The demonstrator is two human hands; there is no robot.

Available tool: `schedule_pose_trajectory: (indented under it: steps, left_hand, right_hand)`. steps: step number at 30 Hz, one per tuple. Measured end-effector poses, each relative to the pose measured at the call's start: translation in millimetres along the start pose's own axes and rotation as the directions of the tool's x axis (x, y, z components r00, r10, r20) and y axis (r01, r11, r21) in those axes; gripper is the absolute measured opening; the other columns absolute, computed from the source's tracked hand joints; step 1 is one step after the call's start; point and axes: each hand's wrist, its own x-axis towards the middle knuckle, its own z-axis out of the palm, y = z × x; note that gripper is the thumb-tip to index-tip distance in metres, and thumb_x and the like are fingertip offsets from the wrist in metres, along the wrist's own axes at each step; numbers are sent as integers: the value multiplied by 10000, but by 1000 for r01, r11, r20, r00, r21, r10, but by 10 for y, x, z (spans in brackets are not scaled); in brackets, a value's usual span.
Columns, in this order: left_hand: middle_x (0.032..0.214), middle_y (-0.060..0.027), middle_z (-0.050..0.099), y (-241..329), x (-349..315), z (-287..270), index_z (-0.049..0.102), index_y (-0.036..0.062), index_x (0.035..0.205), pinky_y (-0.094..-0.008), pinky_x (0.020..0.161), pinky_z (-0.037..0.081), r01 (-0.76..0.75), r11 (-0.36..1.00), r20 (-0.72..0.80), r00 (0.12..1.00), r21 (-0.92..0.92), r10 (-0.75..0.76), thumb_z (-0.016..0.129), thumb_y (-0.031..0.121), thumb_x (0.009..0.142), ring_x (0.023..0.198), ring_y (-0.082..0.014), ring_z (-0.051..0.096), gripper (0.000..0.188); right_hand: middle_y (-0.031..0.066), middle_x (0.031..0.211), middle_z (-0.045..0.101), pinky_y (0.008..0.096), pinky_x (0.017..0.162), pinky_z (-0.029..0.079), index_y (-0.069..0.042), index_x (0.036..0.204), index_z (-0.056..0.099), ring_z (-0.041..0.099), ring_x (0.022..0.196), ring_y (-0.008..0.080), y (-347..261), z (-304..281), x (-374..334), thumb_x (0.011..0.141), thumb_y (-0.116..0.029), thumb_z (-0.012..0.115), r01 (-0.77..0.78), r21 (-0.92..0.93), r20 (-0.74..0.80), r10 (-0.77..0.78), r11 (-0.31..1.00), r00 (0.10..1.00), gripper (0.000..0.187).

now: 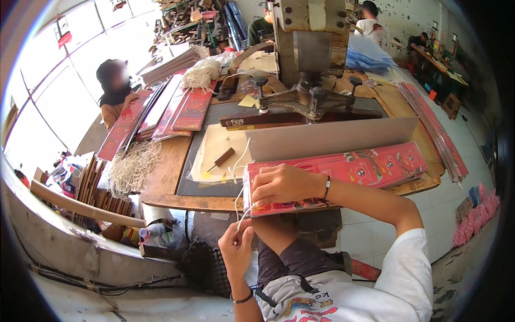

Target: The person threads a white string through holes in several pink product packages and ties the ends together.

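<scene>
A long stack of red printed card strips (370, 167) lies along the near edge of the work table. White cord (236, 201) comes out at the stack's left end in loose strands. My right hand (281, 184) rests over that end, its fingers bent and pinching the cord near the corner. Lower and just left, off the table edge, my left hand (236, 248) is closed on the cord's lower end. The cord runs between both hands. Behind the stack stands a long grey-brown board (332, 138). A small wooden-handled awl (221, 159) lies on cream paper (212, 145) to the left.
A heavy press (311, 96) with a clamp bar rises behind the board. More red strips (196, 110) and cord bundles (134, 167) cover the table's left side. Another strip stack (434, 131) leans at the right edge. A person (112, 86) sits at far left; others work behind.
</scene>
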Motion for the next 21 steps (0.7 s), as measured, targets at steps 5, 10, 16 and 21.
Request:
schedule_pose_trajectory:
  steps: [5, 10, 16, 21]
  left_hand:
    - [690, -8, 623, 15, 81, -138, 739, -7, 1015, -199, 577, 388, -13, 979, 34, 999, 202, 7, 668, 140, 986, 644, -18, 515, 166]
    - [691, 7, 597, 28, 128, -219, 736, -10, 1030, -206, 567, 361, -66, 986, 46, 997, 154, 60, 640, 152, 1004, 642, -24, 490, 190]
    - [693, -16, 616, 59, 294, -232, 728, -13, 1028, -209, 533, 369, -30, 961, 46, 999, 273, 18, 698, 138, 963, 630, -30, 508, 167]
    - [757, -38, 660, 108, 336, -80, 720, -10, 1010, -216, 543, 401, -31, 978, 51, 998, 208, 21, 734, 95, 921, 626, -40, 508, 138]
  right_hand:
    - [9, 929, 667, 351, 738, 569, -151, 967, 719, 659, 842, 215, 33, -67, 24, 874, -232, 757, 0, -31, 15, 0, 1000, 1000, 129]
    - [29, 924, 679, 360, 749, 560, -125, 967, 713, 657, 845, 229, 65, -41, -1, 889, -233, 749, -47, -15, 2, 47, 999, 999, 138]
    - [68, 978, 659, 396, 828, 535, -93, 1025, 695, 634, 919, 272, 56, -209, 161, 896, -327, 737, -84, 78, 194, 67, 993, 979, 270]
    - [43, 996, 645, 392, 853, 526, -153, 989, 717, 619, 974, 247, 105, -57, 198, 840, -345, 759, 10, 62, 159, -20, 998, 987, 246]
